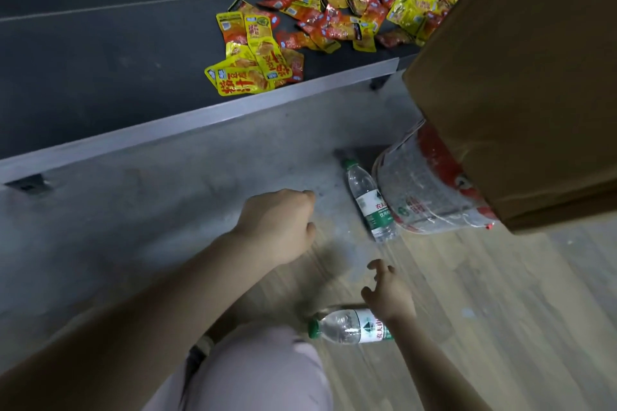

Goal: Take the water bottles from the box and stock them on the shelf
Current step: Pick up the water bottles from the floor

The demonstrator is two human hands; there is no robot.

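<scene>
Step in hand: pick-up, as I judge it. Two bottles are out of the brown cardboard box (521, 77) and neither is yet on a shelf.

Item 1: clear plastic water bottle with green cap and green-and-white label (350, 326). It lies on its side on the pale wood-look floor (500, 294), just below your right wrist. Long axis runs roughly left to right; cap points left, toward your knee.

Item 2: second clear green-capped water bottle (369, 200). It rests at the edge of the grey lower shelf (133, 210), leaning against a shrink-wrapped pack with red print (424, 190) under the box. Long axis runs front to back; cap points away from you, base toward the floor.

Your hands: your left hand (278, 223) hovers over the grey shelf, fingers loosely curled, holding nothing. Your right hand (389, 294) is spread, fingers reaching forward, holding nothing.

Next move, judged: close one hand round a bottle's middle, turn it upright, cap up, and stand it on the shelf.

Also present: yellow and red snack packets (300, 30) strewn on the dark upper shelf (100, 60).
</scene>
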